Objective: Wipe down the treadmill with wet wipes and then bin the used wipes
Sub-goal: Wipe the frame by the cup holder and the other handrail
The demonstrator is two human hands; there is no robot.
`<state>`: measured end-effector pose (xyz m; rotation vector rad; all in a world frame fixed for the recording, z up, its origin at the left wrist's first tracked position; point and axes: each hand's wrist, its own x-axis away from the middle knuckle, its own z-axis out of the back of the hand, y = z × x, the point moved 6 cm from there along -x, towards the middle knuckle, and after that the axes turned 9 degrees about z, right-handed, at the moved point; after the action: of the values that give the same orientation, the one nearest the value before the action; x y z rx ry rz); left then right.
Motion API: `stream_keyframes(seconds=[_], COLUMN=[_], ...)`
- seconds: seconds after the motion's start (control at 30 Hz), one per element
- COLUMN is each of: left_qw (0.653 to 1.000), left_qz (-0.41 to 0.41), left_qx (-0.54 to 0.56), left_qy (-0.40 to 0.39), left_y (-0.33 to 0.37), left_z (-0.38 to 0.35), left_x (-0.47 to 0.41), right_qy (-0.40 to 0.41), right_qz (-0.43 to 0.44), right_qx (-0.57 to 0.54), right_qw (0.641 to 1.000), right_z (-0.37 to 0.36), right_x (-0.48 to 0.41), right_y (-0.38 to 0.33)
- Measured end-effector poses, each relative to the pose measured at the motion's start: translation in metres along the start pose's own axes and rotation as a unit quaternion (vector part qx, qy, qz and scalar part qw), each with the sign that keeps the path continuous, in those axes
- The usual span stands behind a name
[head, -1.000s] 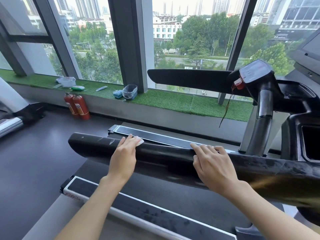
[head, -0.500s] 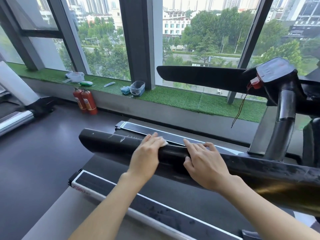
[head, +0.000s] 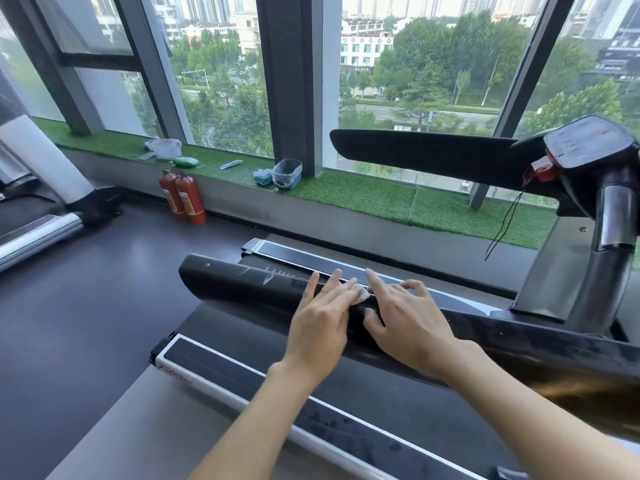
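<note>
A black treadmill handrail (head: 242,285) runs across the middle, with wet smears near its left end. My left hand (head: 322,323) lies flat on the rail and presses a white wet wipe (head: 360,293) under its fingers. My right hand (head: 408,323) rests on the same rail just to the right, fingers spread, its fingertips touching the wipe's edge. The treadmill belt and side rail (head: 221,372) lie below my arms. The far handrail (head: 422,150) and console (head: 588,140) are at the right.
On the green turf window ledge (head: 363,195) stand a small lined bin (head: 287,173), a blue pack (head: 262,177) and a green wipes pack (head: 185,162). Two red fire extinguishers (head: 181,197) stand on the floor. Another treadmill (head: 38,209) is at the left.
My left hand has slid the wipe rightward along the rail until it meets my right hand. The view has shifted left and down slightly.
</note>
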<state>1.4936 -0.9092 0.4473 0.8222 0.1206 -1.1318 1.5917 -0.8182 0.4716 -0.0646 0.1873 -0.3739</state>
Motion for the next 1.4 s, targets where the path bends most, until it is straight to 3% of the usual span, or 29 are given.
stream_keyframes(seconds=[0.27,0.43,0.6,0.77,0.87,1.03,1.2,1.4], left_qw=[0.997,0.985,0.999,1.0,0.997,0.975,0.998,0.995], left_qz=[0.05,0.147,0.015,0.016,0.058,0.2,0.057,0.075], left_qx=[-0.028,0.011,0.034,-0.019,-0.051,-0.063,-0.025,-0.062], left_qy=[0.046,0.093,0.006,-0.001,0.015,0.071,0.019,0.014], left_y=[-0.07,-0.098,-0.004,-0.023,-0.055,-0.093,-0.012,-0.044], left_z=[0.039,0.061,0.013,0.012,0.03,0.056,0.014,0.024], left_x=[-0.005,-0.012,-0.013,-0.014,-0.019,-0.022,-0.013,-0.008], right_qy=[-0.004,-0.001,-0.014,-0.027,-0.029,-0.04,-0.022,-0.064], right_qz=[-0.006,-0.016,0.005,0.029,0.039,0.044,0.027,0.053], right_qx=[0.022,0.014,-0.024,-0.022,-0.021,-0.031,-0.085,-0.07], right_qw=[1.0,1.0,1.0,0.999,0.999,0.998,0.996,0.994], right_z=[0.004,0.006,0.004,-0.003,0.0,0.0,-0.001,-0.008], right_x=[0.005,0.004,-0.014,-0.021,-0.018,-0.017,-0.04,-0.051], right_y=[-0.002,-0.004,-0.015,-0.017,-0.016,-0.016,-0.019,-0.036])
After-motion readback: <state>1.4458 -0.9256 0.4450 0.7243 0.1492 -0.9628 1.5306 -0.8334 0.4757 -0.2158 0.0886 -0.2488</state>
